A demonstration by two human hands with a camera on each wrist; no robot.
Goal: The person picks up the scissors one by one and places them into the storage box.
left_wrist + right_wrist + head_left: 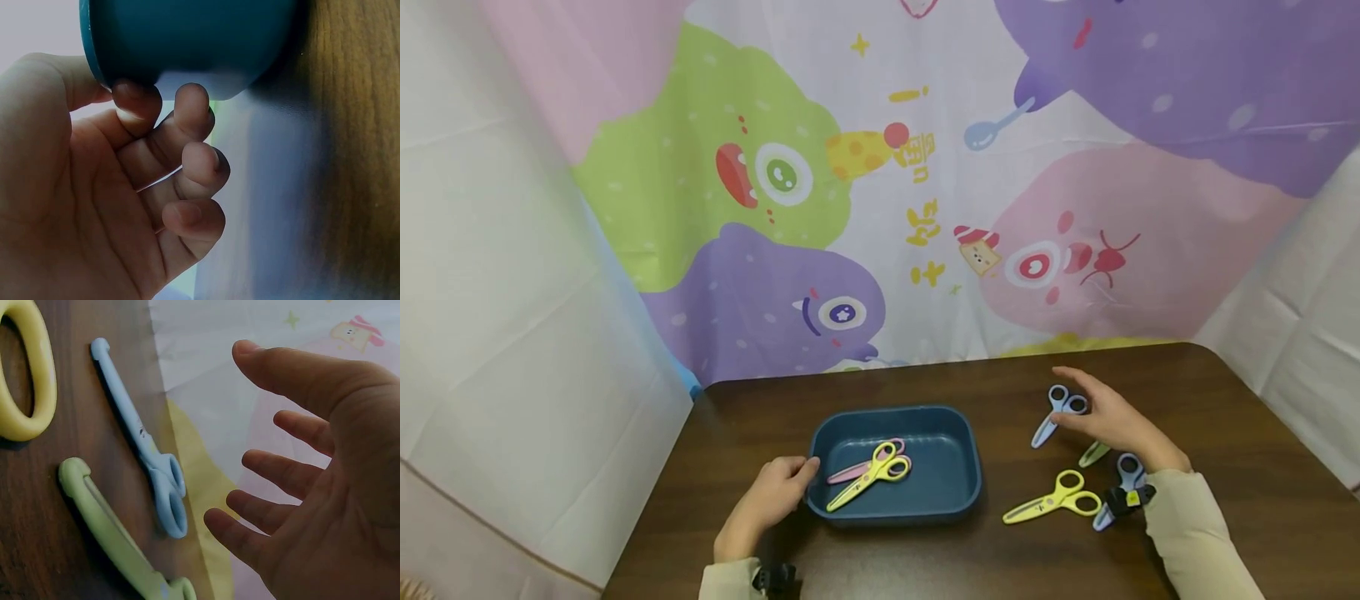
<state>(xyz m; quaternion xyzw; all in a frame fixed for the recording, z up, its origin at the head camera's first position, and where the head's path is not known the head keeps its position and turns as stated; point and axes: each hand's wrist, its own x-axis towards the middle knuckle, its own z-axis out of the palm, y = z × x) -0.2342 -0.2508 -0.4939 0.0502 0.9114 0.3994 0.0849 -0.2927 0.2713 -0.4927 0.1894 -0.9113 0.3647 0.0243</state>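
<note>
At the left end of a dark blue tray (946, 471), my left hand (769, 498) pinches the rim, thumb over it and index finger against the outer wall (181, 44). Yellow scissors (855, 492) lie across pink scissors (847, 473) inside. My right hand (1116, 425), fingers spread and holding nothing, hovers by light blue scissors (1045, 429), which lie on the table in the right wrist view too. Under that hand are green scissors (1094, 453), partly hidden in the head view. A second blue pair (1130, 467) is partly covered by the wrist camera.
Another yellow pair of scissors (1037, 508) lies on the brown table (730, 425), right of the tray and touching or close to the second blue pair. A printed cloth (925, 317) hangs along the table's far edge, with white cloth at both sides.
</note>
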